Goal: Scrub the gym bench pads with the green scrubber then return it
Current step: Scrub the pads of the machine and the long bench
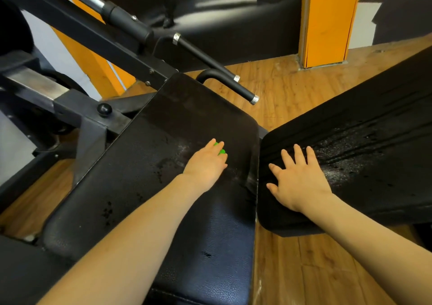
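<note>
Two black gym bench pads fill the middle of the view. On the left seat pad (149, 169), my left hand (207, 164) covers the green scrubber (220, 149) and holds it down against the wet, soapy leather; only a bit of green shows between my fingertips. My right hand (297, 178) lies flat with fingers spread on the near end of the tilted back pad (364, 141), which glistens with water drops and streaks. A narrow gap separates the two pads.
The black steel frame (77, 108) with a round knob (104, 109) and a chrome-tipped handle bar (233, 82) runs along the left and back. Wooden floor (292, 269) lies below, an orange pillar (327, 21) stands behind, and a black sofa lies beyond.
</note>
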Action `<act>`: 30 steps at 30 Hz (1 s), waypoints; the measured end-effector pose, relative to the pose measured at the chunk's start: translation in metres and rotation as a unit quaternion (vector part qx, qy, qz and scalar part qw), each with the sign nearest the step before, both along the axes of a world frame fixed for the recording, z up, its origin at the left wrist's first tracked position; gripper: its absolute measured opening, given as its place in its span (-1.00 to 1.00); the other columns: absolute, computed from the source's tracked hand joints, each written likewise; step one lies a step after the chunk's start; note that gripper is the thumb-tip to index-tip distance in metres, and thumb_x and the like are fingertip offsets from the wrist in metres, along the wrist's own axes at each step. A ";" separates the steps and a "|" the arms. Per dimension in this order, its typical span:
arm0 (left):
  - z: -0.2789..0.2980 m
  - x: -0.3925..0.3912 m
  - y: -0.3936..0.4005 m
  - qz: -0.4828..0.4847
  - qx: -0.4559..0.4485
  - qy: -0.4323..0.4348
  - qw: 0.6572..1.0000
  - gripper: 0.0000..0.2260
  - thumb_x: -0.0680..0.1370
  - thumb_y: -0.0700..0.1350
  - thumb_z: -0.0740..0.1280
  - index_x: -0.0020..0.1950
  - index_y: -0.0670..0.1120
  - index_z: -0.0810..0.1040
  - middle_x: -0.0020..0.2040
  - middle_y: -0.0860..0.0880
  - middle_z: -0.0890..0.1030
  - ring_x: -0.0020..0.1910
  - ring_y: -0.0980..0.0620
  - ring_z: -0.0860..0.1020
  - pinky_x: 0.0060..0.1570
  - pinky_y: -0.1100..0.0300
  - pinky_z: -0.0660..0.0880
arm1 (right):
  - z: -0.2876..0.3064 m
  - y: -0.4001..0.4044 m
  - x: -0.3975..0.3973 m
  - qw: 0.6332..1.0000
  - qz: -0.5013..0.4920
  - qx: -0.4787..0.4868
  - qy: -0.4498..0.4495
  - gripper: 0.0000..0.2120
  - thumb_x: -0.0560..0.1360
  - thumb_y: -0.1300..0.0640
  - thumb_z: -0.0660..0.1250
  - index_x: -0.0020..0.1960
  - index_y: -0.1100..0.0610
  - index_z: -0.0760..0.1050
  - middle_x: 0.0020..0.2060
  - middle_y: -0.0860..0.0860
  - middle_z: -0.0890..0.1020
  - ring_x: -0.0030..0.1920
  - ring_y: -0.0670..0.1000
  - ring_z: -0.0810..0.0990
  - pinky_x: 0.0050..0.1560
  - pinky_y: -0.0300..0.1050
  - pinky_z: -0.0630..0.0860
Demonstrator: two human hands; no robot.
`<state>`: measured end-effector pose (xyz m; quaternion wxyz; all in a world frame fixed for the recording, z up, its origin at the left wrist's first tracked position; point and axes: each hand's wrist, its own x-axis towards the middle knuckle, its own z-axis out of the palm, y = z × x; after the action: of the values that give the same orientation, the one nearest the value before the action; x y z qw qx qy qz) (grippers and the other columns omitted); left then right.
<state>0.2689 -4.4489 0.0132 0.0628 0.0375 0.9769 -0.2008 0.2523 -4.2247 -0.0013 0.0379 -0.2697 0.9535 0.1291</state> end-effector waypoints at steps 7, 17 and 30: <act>-0.017 -0.003 0.036 -0.011 0.031 -0.003 0.999 -0.60 0.70 -0.12 0.06 0.55 -0.13 0.20 0.60 -0.12 0.02 0.58 -0.13 -0.06 0.48 0.02 0.11 | 0.003 -0.002 0.000 1.000 -0.001 -0.008 -0.005 -0.40 0.62 -0.28 -0.09 0.59 -0.07 0.05 0.58 0.16 0.01 0.55 0.31 -0.12 0.51 0.31 -0.17; 0.038 -0.001 -0.019 0.061 -0.026 0.052 0.996 -0.57 0.66 -0.27 0.10 0.55 -0.14 0.20 0.61 -0.08 -0.01 0.57 -0.12 -0.02 0.43 -0.02 0.21 | 0.001 -0.001 0.000 1.000 -0.001 -0.005 0.002 -0.39 0.61 -0.29 -0.11 0.59 -0.07 0.05 0.58 0.16 0.01 0.55 0.31 -0.11 0.50 0.31 -0.18; 0.022 0.006 -0.009 0.046 0.041 0.062 0.996 -0.61 0.71 -0.11 0.05 0.54 -0.14 0.23 0.60 -0.11 0.06 0.58 -0.07 -0.02 0.50 0.05 0.13 | -0.001 -0.002 -0.001 1.000 -0.002 -0.004 0.004 -0.39 0.62 -0.29 -0.11 0.59 -0.06 0.05 0.58 0.17 0.01 0.55 0.33 -0.11 0.50 0.32 -0.17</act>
<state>0.2748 -4.4582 0.0357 0.0101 -0.0172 0.9870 -0.1594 0.2514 -4.2263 -0.0027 0.0334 -0.2672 0.9547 0.1266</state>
